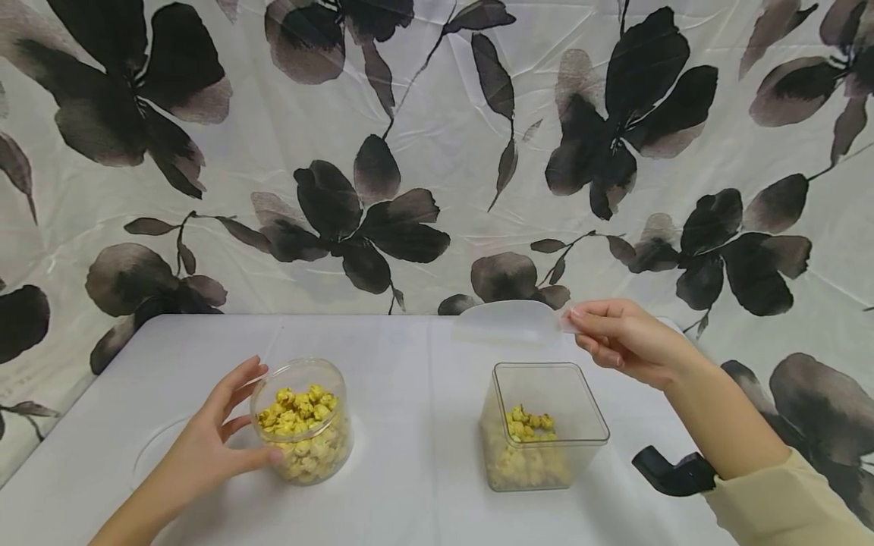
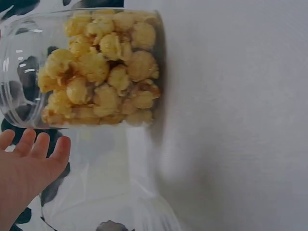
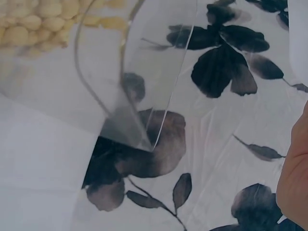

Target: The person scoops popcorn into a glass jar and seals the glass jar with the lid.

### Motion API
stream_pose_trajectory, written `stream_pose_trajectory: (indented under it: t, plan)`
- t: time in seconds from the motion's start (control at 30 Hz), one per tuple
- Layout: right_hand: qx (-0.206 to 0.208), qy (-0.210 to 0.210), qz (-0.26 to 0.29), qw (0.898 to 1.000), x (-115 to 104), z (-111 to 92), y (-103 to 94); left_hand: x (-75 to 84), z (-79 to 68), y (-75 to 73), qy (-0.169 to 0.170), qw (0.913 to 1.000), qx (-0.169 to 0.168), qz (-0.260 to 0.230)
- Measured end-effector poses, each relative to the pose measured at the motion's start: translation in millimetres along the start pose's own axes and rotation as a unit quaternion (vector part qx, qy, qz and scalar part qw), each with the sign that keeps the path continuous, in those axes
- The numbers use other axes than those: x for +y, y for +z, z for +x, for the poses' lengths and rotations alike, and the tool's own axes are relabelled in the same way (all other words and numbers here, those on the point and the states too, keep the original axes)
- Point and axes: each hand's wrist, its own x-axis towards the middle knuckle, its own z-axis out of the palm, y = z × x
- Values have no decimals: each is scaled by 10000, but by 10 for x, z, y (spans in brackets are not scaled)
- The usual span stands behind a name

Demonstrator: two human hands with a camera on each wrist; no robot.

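Observation:
A clear round jar [image 1: 303, 425] of yellow popcorn stands on the left side of the table. My left hand [image 1: 208, 447] is spread around the jar's left side, thumb at its front and fingers toward the back. In the left wrist view, the fingertips [image 2: 60, 149] show a small gap from the jar wall. A clear square container [image 1: 546, 462] with less popcorn stands to the right. Behind and above it, my right hand [image 1: 628, 341] pinches the end of a thin, translucent white piece with a rounded edge [image 1: 508, 318]; its kind is unclear.
A white-covered table [image 1: 389, 455] holds both containers. A clear round rim [image 1: 153, 447], perhaps a lid, lies partly behind the left forearm. A black strap-like piece [image 1: 672, 474] sits by the right wrist. Floral cloth [image 1: 437, 152] hangs behind the table.

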Motion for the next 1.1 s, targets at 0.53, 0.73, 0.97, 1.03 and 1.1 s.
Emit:
stream_pose_trajectory:
  t: [0.53, 0.73, 0.97, 1.03, 1.1]
  plan:
    - [-188, 59, 319, 9993, 83, -262, -266, 423, 71, -35, 749, 9961, 423, -208]
    - [-111, 138, 249, 9995, 125, -342, -390, 590, 127, 35, 772, 9960, 324, -313]
    - [-188, 29, 297, 9994, 149, -409, -506, 705, 211, 142, 798, 9957, 236, -416]
    - [-118, 25, 260, 9996, 150, -436, -536, 728, 241, 182, 797, 9953, 187, -508]
    - [-40, 27, 215, 9998, 151, -460, -562, 751, 271, 232, 838, 9947, 114, -586]
